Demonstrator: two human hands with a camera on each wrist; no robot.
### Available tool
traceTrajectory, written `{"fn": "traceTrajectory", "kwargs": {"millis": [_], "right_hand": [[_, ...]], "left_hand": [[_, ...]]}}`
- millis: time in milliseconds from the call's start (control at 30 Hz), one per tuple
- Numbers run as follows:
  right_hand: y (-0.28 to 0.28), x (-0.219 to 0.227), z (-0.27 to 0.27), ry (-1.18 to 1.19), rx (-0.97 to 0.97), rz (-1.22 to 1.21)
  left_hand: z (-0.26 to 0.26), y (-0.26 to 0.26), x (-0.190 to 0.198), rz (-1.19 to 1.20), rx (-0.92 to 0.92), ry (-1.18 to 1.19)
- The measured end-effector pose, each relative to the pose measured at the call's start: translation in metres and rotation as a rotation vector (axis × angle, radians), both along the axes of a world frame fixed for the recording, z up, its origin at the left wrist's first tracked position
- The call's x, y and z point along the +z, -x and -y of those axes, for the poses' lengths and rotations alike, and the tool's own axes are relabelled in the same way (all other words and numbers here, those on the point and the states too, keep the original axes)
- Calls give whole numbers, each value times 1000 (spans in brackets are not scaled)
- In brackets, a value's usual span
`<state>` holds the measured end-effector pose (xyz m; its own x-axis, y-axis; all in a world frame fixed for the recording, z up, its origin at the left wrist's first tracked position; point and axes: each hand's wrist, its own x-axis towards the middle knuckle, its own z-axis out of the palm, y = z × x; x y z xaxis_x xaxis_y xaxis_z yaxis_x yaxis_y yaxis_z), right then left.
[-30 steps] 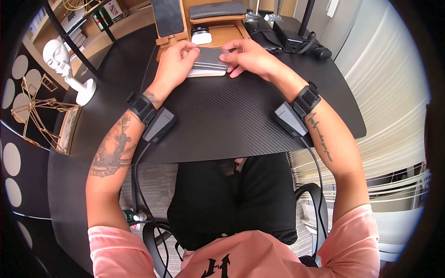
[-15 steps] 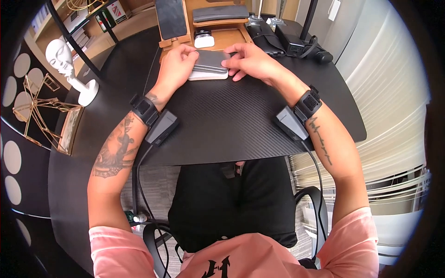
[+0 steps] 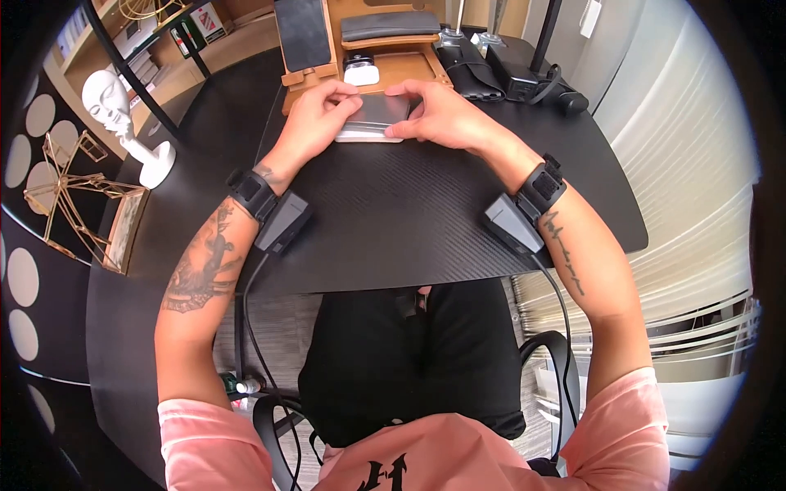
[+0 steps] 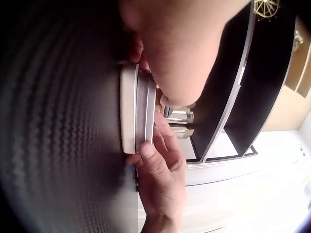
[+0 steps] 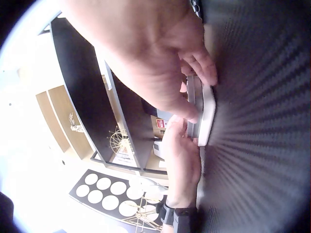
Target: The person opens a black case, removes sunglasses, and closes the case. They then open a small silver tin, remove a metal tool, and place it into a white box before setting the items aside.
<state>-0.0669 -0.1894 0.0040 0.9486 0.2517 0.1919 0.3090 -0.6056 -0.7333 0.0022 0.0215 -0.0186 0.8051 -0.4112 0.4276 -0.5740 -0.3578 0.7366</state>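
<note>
A small stack of flat, rounded-corner slabs lies on the black desk, just in front of a wooden stand. Its bottom piece is a white slab; grey slabs with silvery edges sit on top of it. At the stack's left side my left hand holds the grey slabs, thumb over the near left part and fingers bent behind. My right hand grips their right end, thumb on the near edge and index finger reaching to the far side. The exact kind of slab cannot be told.
Behind the stack, the wooden stand bears a dark phone, a grey case and a white earbud case. A black box stands right; a white face sculpture and gold wheel model stand left.
My right thumb has moved from the stack's right edge to its near right corner, and the hand lies closer over it. The grey slabs' stepped front edges look more even. The left hand stays there.
</note>
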Motion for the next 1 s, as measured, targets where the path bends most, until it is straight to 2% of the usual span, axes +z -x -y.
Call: {"fn": "traceTrajectory", "kwargs": {"millis": [33, 100, 167, 367, 467, 500, 567, 600, 733, 900, 1000], "right_hand": [[-3, -1, 2, 48, -11, 90], [-7, -4, 4, 40, -2, 131], [-7, -4, 6, 38, 44, 165], [-6, -6, 4, 31, 93, 204], [-7, -5, 4, -252, 74, 52], [-8, -4, 3, -245, 77, 57], [-9, -1, 3, -396, -40, -52], [-6, 1, 2, -426, -26, -58], [-7, -7, -4, -513, 54, -16], [-9, -4, -2, -421, 31, -38], [-10, -4, 0, -339, 63, 91]], "left_hand": [[0, 0, 0, 7, -115, 25], [3, 7, 4, 18, -125, -25], [5, 15, 9, -39, -168, -173], [6, 8, 3, -33, -266, -86], [5, 7, 2, -83, -286, 61], [5, 6, 1, -77, -285, 67], [6, 5, 0, -73, -329, 158], [6, 7, 1, -182, -362, 205], [9, 11, 1, -282, -399, 276], [10, 15, 5, -216, -433, 289], [11, 14, 3, -201, -451, 300]]}}
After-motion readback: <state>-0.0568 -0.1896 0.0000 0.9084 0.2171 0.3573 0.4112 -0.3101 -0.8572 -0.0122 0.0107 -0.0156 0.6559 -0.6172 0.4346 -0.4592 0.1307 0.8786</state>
